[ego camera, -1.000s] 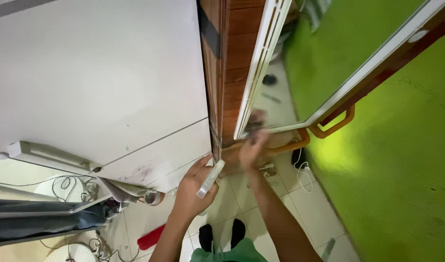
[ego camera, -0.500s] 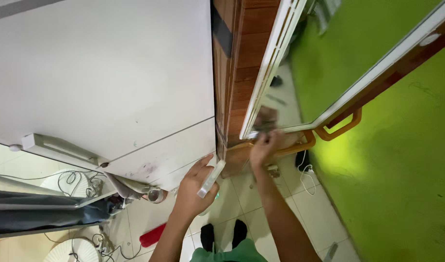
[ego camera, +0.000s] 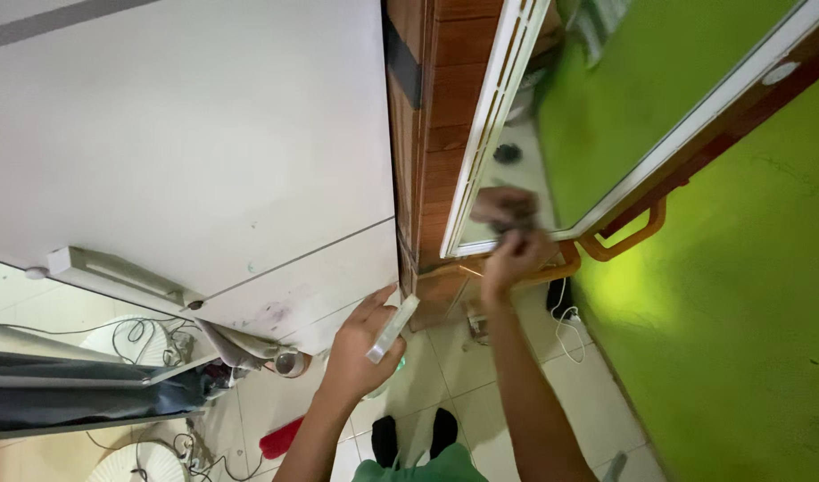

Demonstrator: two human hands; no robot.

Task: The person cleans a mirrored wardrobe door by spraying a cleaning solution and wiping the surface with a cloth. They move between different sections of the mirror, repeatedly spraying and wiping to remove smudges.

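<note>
My right hand (ego camera: 513, 257) is closed on a small dark wad (ego camera: 520, 230) and presses it against the lower edge of a white-framed mirror (ego camera: 496, 116). The hand's reflection (ego camera: 501, 205) shows in the glass just above it. My left hand (ego camera: 363, 346) is lower and to the left, gripping a thin flat pale object (ego camera: 392, 328) by its edge, near the corner of a big white cabinet (ego camera: 204, 152). A brown wooden panel (ego camera: 434, 134) stands between the cabinet and the mirror.
A bright green wall (ego camera: 740, 312) fills the right side, with an orange handle (ego camera: 625, 236) by the mirror's frame. Below is a tiled floor (ego camera: 445, 357) with my dark-socked feet (ego camera: 411, 434), a red object (ego camera: 280, 437), cables (ego camera: 566, 326) and a white fan (ego camera: 135, 462).
My right hand has shifted a little up and to the right along the mirror's lower edge. My left hand keeps its grip on the flat object and has barely moved.
</note>
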